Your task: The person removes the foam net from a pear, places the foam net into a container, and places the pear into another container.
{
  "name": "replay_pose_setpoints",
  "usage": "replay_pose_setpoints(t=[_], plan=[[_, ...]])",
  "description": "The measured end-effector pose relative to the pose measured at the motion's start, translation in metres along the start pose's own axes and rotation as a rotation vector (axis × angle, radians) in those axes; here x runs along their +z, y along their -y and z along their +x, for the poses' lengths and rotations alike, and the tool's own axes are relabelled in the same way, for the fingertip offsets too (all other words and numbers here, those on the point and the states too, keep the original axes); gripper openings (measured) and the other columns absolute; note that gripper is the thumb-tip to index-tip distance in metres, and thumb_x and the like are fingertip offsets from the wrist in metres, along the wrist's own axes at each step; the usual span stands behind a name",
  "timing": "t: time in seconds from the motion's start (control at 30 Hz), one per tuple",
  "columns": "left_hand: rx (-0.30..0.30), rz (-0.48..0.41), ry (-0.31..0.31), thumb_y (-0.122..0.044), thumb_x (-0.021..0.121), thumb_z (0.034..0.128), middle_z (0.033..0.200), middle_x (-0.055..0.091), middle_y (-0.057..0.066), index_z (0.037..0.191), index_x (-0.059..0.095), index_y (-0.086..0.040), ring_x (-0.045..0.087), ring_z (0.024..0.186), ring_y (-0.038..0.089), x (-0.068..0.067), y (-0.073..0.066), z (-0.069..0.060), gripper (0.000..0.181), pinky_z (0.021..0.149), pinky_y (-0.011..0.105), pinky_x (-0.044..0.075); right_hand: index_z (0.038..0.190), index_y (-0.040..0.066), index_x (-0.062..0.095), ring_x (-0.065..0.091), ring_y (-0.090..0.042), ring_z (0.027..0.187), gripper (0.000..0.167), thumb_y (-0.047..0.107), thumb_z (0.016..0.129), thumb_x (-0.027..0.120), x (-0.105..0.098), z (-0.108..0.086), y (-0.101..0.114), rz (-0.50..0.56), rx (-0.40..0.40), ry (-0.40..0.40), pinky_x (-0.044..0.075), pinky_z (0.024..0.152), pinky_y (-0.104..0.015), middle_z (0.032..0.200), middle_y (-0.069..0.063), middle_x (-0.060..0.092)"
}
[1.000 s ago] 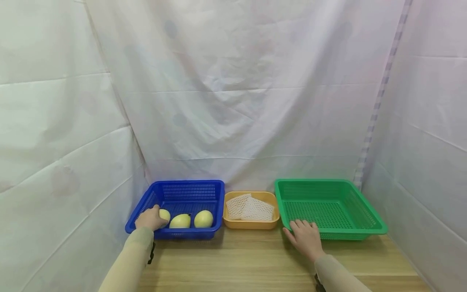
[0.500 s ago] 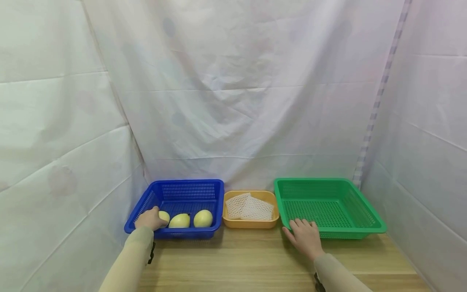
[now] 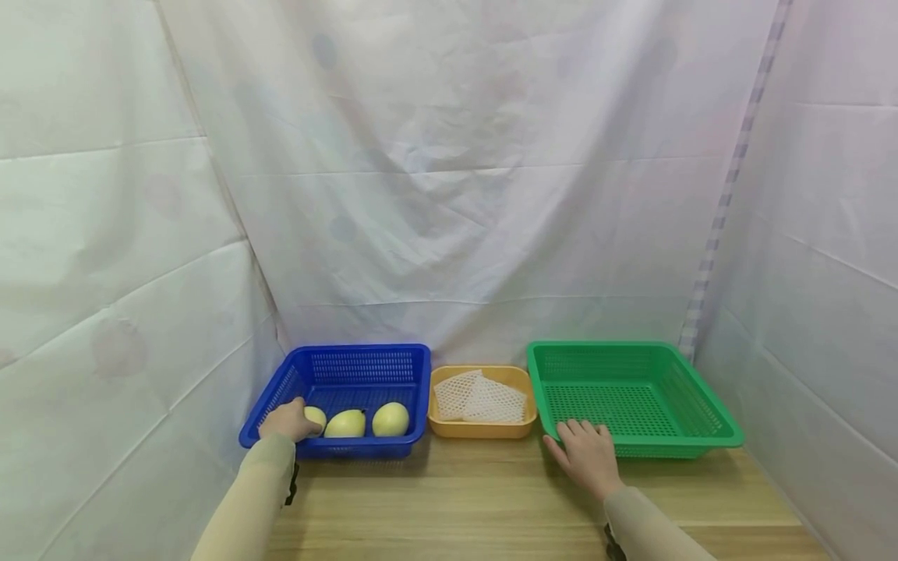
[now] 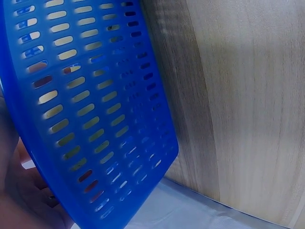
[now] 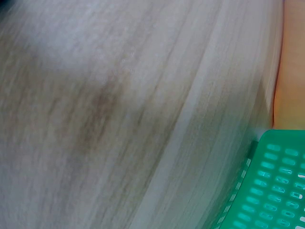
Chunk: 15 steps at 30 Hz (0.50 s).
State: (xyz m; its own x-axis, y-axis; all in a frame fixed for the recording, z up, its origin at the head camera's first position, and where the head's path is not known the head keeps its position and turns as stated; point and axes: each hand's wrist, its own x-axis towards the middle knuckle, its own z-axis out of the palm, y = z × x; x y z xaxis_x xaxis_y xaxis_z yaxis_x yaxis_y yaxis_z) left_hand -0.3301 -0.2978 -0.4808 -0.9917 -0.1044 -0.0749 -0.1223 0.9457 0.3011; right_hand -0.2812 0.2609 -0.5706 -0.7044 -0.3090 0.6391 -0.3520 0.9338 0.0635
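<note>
My left hand (image 3: pixel 286 422) reaches over the front rim of the blue basket (image 3: pixel 368 350) and grips the leftmost yellow-green pear (image 3: pixel 315 419); part of that fruit is hidden by the hand. Beside it lie a second pear (image 3: pixel 345 425), with a dark stem, and a third pear (image 3: pixel 390 419). In the left wrist view, the blue basket's slotted wall (image 4: pixel 90 105) blocks most of the fruit, and fingers (image 4: pixel 31 191) show behind its rim. My right hand (image 3: pixel 588 458) rests on the front left corner of the green basket (image 3: pixel 701 442), fingers over the rim, holding no fruit.
Between the two baskets stands a small orange tray (image 3: pixel 484 430) with white foam net sleeves (image 3: pixel 494 401) in it. All three containers sit on a wooden table (image 3: pixel 449 499). White cloth (image 3: pixel 449 234) hangs behind and on both sides.
The head view has shifted very slightly. Both hands keep their places, and the pears, baskets and tray show no clear movement.
</note>
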Motion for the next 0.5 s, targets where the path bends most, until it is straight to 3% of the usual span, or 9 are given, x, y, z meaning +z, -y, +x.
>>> replay_pose_setpoints(t=[0.5], plan=[[-0.009,-0.003,0.019,-0.032,0.077,0.0740,0.106,0.062,0.029,0.126,0.050,0.012,0.059,0.085,0.041,-0.0027,-0.0045,-0.0050,0.074,0.076,0.063,0.047,0.091,0.014,0.063,0.056,-0.023,0.070,0.032,0.045,0.085,0.068,0.0024,-0.0010,-0.0009,0.002,0.007,0.006,0.038,0.061,-0.040,0.083,-0.003,0.063]])
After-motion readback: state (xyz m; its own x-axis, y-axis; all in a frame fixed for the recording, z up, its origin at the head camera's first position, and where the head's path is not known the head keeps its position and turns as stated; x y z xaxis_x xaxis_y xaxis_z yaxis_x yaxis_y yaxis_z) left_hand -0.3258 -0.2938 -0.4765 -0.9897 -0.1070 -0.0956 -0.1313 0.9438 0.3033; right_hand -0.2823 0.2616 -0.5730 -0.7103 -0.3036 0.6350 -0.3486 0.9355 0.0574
